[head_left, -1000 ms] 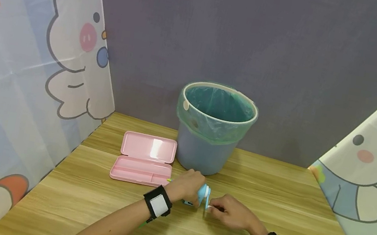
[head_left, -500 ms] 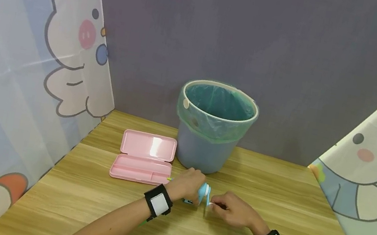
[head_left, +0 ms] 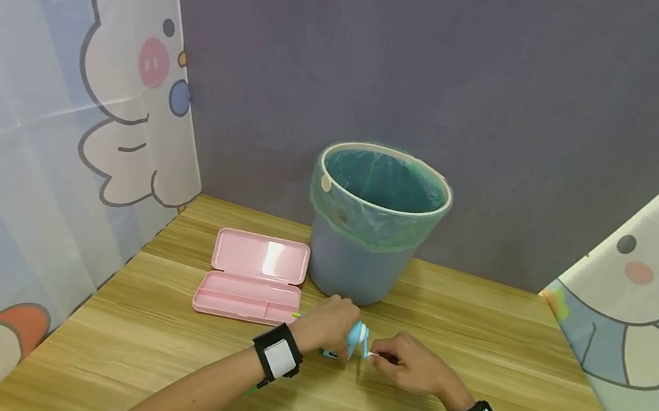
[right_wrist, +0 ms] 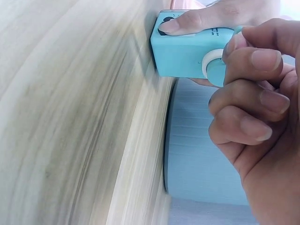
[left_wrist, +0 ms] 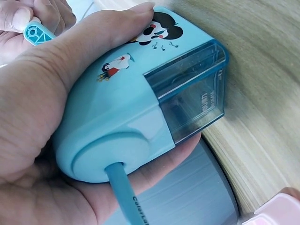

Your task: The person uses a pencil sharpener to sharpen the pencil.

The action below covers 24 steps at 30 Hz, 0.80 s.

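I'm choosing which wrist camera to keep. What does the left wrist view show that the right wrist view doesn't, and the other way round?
Only the left wrist view shows the blue pencil, with partly visible lettering, in the hole of the pencil sharpener, and the translucent shavings drawer.

Only the right wrist view shows the white-ringed crank hub.

Both show the pencil sharpener, held in the left hand, plus the right hand and parts of the bin and wooden table.

Left hand [head_left: 326,323] gripping a blue sharpener [head_left: 354,337] — right fingers [head_left: 388,348] pinching its crank [head_left: 366,345], open pink case [head_left: 234,304] nearby, lined bin [head_left: 353,266] behind
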Tool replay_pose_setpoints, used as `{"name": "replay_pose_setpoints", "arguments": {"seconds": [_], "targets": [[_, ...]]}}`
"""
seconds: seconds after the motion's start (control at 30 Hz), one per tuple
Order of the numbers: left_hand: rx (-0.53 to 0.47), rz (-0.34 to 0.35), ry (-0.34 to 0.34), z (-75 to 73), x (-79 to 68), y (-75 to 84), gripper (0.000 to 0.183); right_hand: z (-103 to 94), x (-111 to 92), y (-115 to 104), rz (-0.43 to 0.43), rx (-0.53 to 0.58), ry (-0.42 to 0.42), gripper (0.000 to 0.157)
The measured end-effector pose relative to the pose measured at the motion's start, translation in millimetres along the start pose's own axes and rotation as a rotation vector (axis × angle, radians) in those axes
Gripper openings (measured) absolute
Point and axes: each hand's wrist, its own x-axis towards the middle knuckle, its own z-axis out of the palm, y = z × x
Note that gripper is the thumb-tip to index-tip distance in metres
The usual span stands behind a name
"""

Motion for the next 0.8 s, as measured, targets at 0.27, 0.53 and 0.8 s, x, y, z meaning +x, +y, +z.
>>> {"name": "replay_pose_setpoints", "arguments": {"seconds": [0.27, 0.53, 0.8], "targets": [[0.014, 0.011, 0.002, -2.2, 2.2, 1.0, 0.038, -2.9, 0, 2, 0.013, -0.012, -0.010, 0.031], [0.024, 0.011, 0.017, -2.0, 2.0, 0.5, 0.036, -9.6, 2, -3, 0.006, -0.021, 0.011, 0.031], [0.034, 0.033, 0.018, -0.6, 1.1, -1.2, 0.037, -17.0, 6, -1, 0.049, -0.030, 0.017, 0.029]]}}
